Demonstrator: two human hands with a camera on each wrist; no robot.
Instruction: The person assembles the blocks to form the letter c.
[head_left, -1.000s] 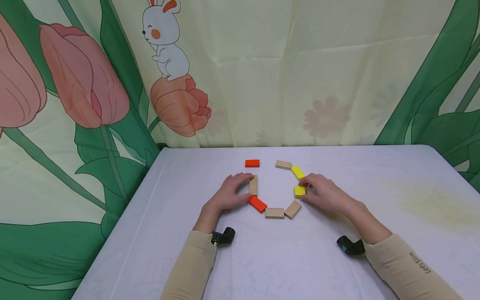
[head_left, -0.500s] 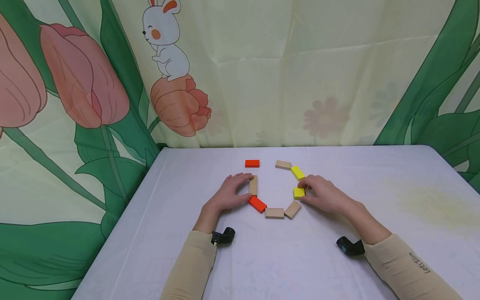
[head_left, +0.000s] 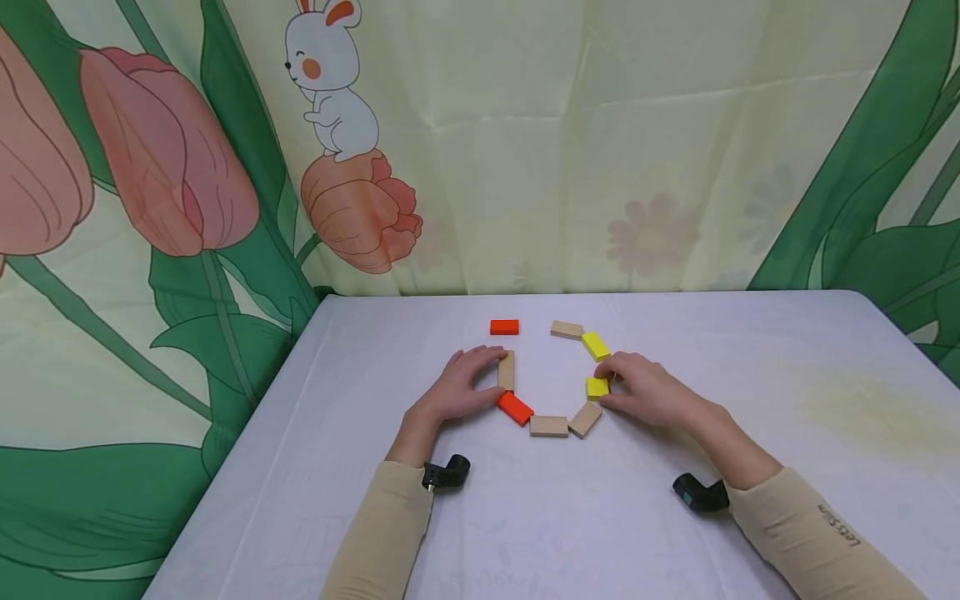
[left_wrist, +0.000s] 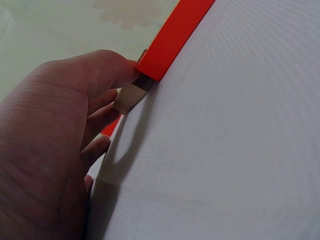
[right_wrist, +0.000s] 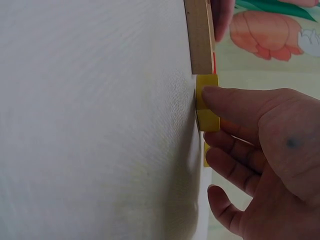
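Yellow rectangular block (head_left: 597, 388) pinched at three o'clock

Head view: the three o'clock place in the open ring of blocks (head_left: 550, 427) is filled by it. It is held narrowly by the right hand (head_left: 647, 388).

Left wrist view: a plain wooden rectangular block (left_wrist: 131, 97) is spanned by the left hand (left_wrist: 52, 120); firmness cannot be told.

Right wrist view: the yellow block is pressed by the thumb. Light, stiff handling is expected, best taken by its ends.

The left hand (left_wrist: 47, 130) is positioned along the visible edge of the white tabletop (left_wrist: 220, 150). The thumb (left_wrist: 107, 70) tip meets the lower end of a red block (left_wrist: 175, 40). A wooden block (left_wrist: 131, 97) sits at that end, between thumb and fingers (left_wrist: 97, 150). A second red block (left_wrist: 111, 126) is partly visible behind the fingers, near the tabletop edge. A shadow (left_wrist: 107, 205) falls on the tabletop beside the hand.
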